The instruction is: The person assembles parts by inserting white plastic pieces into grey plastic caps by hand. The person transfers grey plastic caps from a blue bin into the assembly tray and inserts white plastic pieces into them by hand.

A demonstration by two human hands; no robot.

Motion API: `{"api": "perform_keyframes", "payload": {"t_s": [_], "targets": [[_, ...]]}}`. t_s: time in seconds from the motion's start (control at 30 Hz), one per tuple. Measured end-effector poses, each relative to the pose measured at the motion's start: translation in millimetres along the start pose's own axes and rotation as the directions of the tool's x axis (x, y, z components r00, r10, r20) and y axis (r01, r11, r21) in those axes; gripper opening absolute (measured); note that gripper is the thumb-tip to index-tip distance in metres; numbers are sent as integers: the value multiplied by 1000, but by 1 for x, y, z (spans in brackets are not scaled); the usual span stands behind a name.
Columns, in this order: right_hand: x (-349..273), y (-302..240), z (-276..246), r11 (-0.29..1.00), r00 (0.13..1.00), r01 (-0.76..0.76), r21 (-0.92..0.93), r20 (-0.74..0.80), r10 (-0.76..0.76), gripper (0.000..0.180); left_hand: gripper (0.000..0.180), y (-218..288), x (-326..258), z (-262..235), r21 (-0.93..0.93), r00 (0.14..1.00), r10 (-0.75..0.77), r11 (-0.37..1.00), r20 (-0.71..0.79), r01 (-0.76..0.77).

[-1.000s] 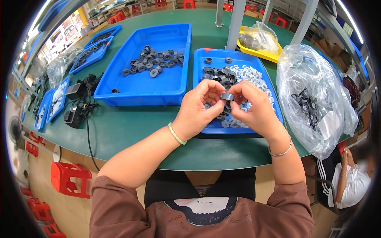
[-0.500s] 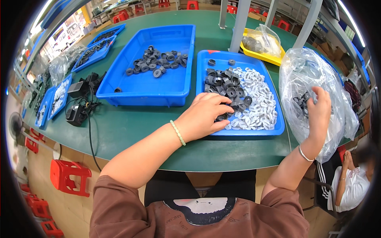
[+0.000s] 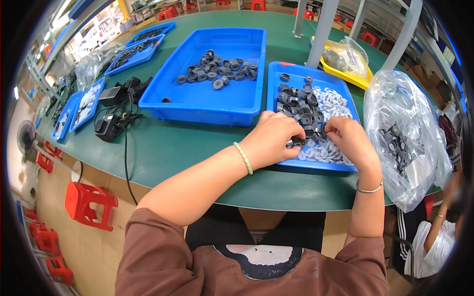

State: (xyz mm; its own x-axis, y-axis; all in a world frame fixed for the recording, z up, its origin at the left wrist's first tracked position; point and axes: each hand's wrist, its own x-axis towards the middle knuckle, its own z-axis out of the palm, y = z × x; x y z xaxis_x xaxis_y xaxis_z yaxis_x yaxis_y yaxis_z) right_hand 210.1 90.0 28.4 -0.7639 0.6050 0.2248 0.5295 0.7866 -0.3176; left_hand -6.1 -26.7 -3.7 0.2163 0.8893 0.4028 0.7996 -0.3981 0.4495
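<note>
At the near left corner of a shallow blue tray [image 3: 340,167], my left hand [image 3: 274,137] curls around a black round plastic part [image 3: 296,142], which shows between its thumb and fingers. My right hand [image 3: 354,140] reaches over the tray from the right, thumb and fingertips pinched together; what they hold, if anything, is too small to make out. Between the hands lies a heap of black cap-like plastic parts [image 3: 306,118]. White small plastic pieces [image 3: 332,101] fill the tray's right side and run partly beneath my right hand.
A deeper blue bin [image 3: 170,106] with black ring-shaped parts stands left of the tray. A clear plastic bag [image 3: 395,113] of black parts lies to the right. Beyond are a yellow tray [image 3: 345,71] and metal posts [image 3: 323,34]. Black adapters [image 3: 108,126] with cables sit at left.
My right hand has moved left from the plastic bag to the blue tray and closed its fingers. My left hand stays at the tray, now with a black part in its fingers. The view has shifted slightly.
</note>
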Motion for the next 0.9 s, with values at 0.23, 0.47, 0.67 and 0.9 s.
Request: {"api": "perform_keyframes", "payload": {"t_s": [0.23,0.47,0.67,0.9], "targets": [[-1,-5,3,992,987,-93,-90,-141,80,14,18,-2,0,1,-6,998,38,999,49,-38],[10,5,13,1000,988,4,-9,-152,-6,8,15,-5,0,1,-121,998,39,992,-53,-45],[11,5,7,991,958,-58,123,-272,90,12,20,-5,2,-2,-303,986,-94,952,-137,48],[13,10,14,992,989,-49,112,-135,64,15,39,-3,3,1,-292,977,-78,956,-200,17]]}}
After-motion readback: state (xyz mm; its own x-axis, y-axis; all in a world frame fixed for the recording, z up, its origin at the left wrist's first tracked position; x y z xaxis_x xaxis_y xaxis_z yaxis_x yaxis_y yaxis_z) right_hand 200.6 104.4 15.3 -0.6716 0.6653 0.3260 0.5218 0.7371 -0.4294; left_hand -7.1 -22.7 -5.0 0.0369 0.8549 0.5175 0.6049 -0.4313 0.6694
